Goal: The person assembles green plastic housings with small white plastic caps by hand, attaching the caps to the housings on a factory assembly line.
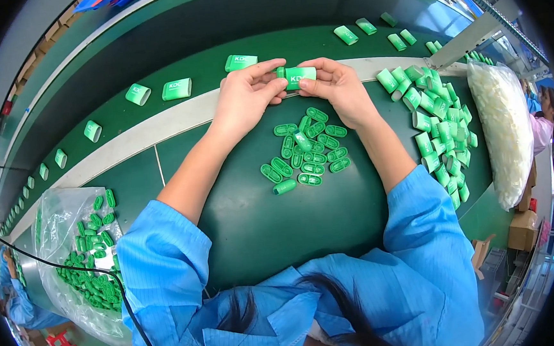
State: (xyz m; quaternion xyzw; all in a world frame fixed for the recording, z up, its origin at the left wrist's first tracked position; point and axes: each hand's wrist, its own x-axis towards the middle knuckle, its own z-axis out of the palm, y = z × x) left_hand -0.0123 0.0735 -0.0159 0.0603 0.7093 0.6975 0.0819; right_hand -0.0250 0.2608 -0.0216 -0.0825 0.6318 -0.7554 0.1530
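Observation:
Above the far edge of the green work surface, my two hands come together at a small green plastic sleeve with white print. My right hand pinches the sleeve between thumb and fingers. My left hand is closed on a darker green end cap at the sleeve's left end; the fingers partly cover it. How deep the cap sits cannot be made out. Just nearer to me lies a loose cluster of oval green caps, several showing their hollow side.
A heap of green sleeves lies on the right, beside a bulging clear bag of pale pieces. At the left, an open plastic bag holds many green caps. Beyond a pale rail, spaced sleeves lie on a green belt. A black cable crosses the left.

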